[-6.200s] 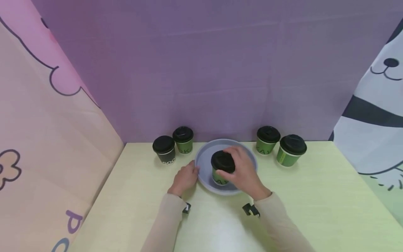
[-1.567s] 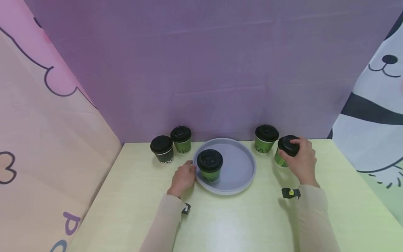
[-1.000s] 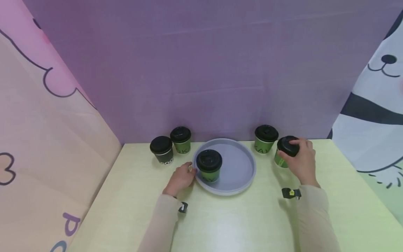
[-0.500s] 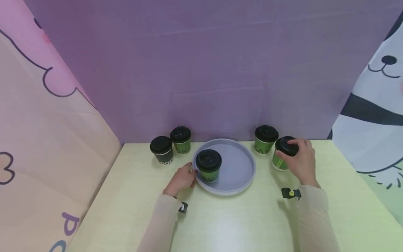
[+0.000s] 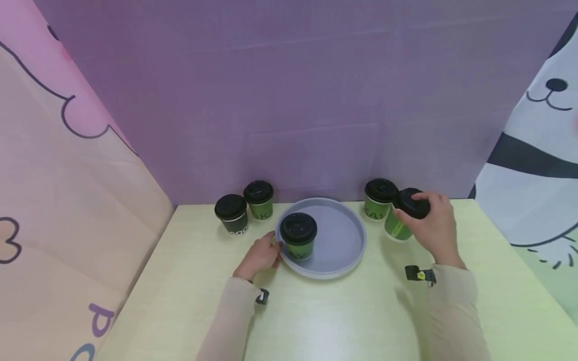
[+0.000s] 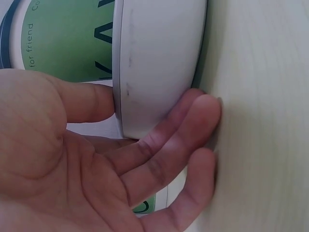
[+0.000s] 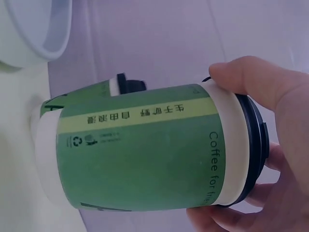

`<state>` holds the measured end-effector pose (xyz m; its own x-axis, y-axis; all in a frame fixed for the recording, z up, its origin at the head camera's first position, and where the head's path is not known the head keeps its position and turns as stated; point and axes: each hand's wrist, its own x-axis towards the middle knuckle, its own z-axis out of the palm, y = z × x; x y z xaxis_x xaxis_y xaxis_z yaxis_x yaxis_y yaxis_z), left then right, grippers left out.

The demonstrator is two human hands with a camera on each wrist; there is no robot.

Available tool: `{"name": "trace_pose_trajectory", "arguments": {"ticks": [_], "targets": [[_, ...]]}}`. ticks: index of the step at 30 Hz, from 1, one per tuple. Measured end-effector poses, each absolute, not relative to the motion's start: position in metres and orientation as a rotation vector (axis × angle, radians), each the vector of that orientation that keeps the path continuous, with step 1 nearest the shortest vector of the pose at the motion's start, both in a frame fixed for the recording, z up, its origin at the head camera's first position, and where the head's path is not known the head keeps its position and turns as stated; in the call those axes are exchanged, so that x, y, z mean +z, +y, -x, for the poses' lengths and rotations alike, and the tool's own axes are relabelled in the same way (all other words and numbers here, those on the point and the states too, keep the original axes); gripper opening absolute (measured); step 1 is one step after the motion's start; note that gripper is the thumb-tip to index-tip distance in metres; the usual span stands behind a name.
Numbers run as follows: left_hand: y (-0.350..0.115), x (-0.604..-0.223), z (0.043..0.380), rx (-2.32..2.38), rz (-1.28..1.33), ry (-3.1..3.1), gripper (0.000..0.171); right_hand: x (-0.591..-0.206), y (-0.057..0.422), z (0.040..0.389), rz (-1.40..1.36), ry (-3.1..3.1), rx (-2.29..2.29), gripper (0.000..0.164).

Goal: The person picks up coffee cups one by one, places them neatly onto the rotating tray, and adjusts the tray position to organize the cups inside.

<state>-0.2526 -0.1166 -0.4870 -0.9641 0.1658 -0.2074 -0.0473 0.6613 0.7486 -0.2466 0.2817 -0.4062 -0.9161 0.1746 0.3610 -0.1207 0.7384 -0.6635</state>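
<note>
My left hand (image 5: pixel 259 256) grips the near-left rim of a round grey plate (image 5: pixel 340 240). In the left wrist view its thumb lies on top of the plate's edge (image 6: pixel 159 58) and fingers curl underneath. A green paper coffee cup (image 5: pixel 299 249) with a black lid stands on the plate's left part. To the right, my right hand (image 5: pixel 435 226) holds another green coffee cup (image 5: pixel 397 226) by its black lid, fingers and thumb around it. That cup tilts a little; whether its base touches the table, I cannot tell. Its printed side (image 7: pixel 145 154) faces the right wrist camera.
Close behind the held cup stands another lidded green cup (image 5: pixel 377 209). Left of the plate are a black cup (image 5: pixel 236 225) and a green cup (image 5: pixel 262 209), both lidded. A purple cloth backdrop (image 5: pixel 289 110) rises at the table's (image 5: pixel 316 321) back edge.
Earlier the right hand held the cup on the plate; that cup now stands at the plate's left, released. The right hand now grips the far-right cup, which has shifted slightly left and up.
</note>
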Motion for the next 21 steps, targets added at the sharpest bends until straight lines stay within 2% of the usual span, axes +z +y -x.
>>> {"name": "trace_pose_trajectory", "arguments": {"ticks": [21], "targets": [[-0.117,-0.485,0.252,1.254,-0.048,2.591,0.054,-0.389,0.253,0.239,-0.252,-2.508,1.089,0.052]]}}
